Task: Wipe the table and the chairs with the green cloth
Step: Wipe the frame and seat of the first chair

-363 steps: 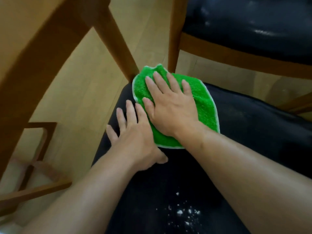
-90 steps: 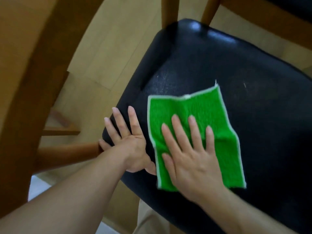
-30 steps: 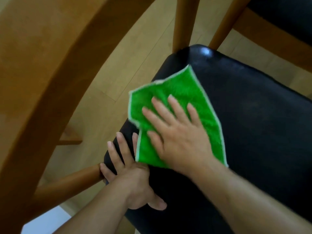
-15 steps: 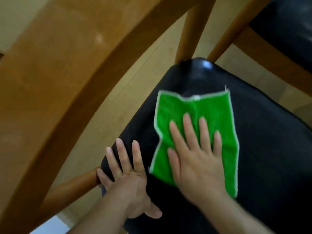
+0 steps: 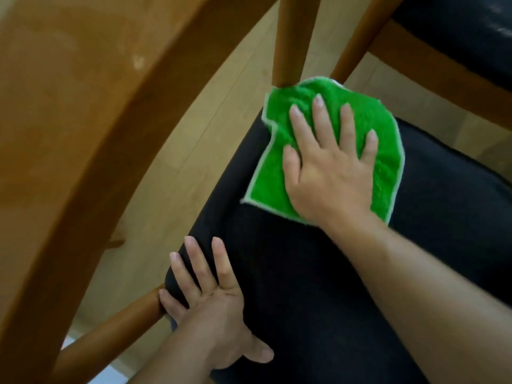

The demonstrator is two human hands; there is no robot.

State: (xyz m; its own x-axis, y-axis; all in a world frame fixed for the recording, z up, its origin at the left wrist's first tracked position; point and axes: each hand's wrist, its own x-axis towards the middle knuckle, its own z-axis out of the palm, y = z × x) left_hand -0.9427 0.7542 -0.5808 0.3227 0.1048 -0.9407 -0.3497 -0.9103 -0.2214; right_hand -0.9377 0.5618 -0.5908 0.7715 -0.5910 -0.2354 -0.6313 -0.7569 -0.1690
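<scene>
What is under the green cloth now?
The green cloth lies on the black chair seat, pressed flat by the right hand. The seat surface beneath it is covered, so unseen.

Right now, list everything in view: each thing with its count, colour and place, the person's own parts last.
green cloth: one, green with pale edging, far corner of the near seat, against a wooden post.
chair seat: one, black, centre and right.
wooden post: one, brown, top centre.
second chair: one, black seat on brown frame, top right.
table edge: one, brown, left.
floor: pale wood, between table and chair.
right hand: one, flat on the cloth.
left hand: one, flat on the seat's near-left corner.
</scene>
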